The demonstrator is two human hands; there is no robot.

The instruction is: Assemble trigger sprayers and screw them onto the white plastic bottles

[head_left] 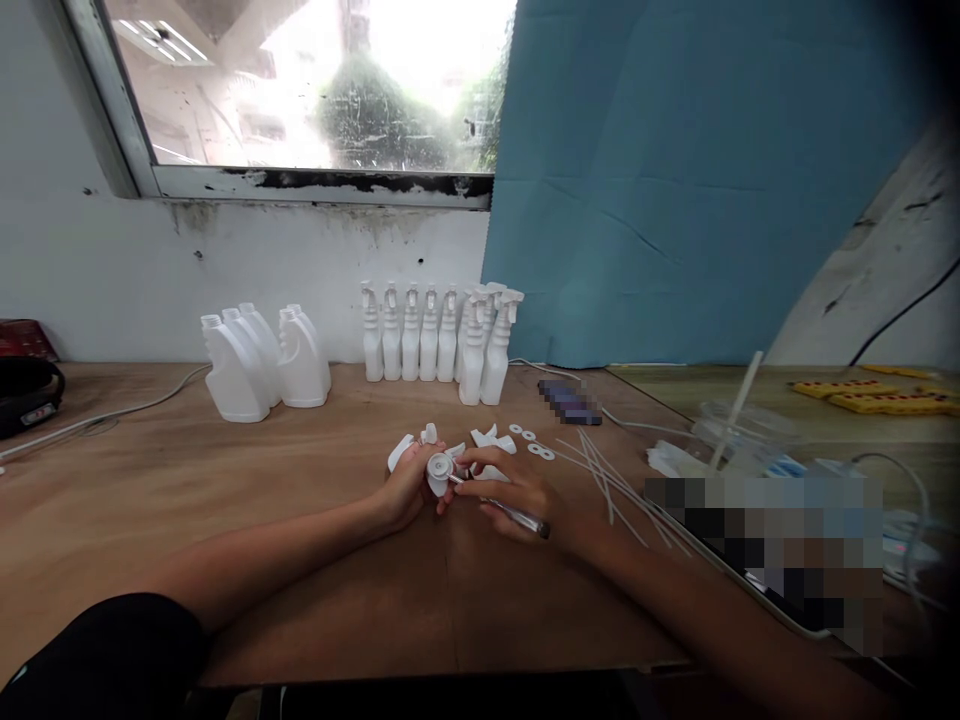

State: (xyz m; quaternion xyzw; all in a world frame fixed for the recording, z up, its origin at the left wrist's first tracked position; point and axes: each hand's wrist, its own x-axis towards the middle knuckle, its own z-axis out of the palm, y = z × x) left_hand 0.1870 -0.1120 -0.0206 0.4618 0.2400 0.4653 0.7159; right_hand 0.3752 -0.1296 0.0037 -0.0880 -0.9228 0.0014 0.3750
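My left hand (405, 488) is closed round a white spray trigger head (438, 470), its round cap end facing me. My right hand (521, 495) pinches a thin pen-like tool (517, 517) whose tip meets the cap. Both hands rest on the wooden table (225, 520). Just behind them lie more white trigger heads (491, 440), small white washers (536, 448) and several thin white dip tubes (600, 470).
Three capless white bottles (262, 360) stand at the back left. A row of several bottles with spray heads (442, 340) stands against the wall. A blue sheet (675, 180) hangs at right. Cables, a dark device (26, 395) at far left and clutter (750, 440) fill the right side.
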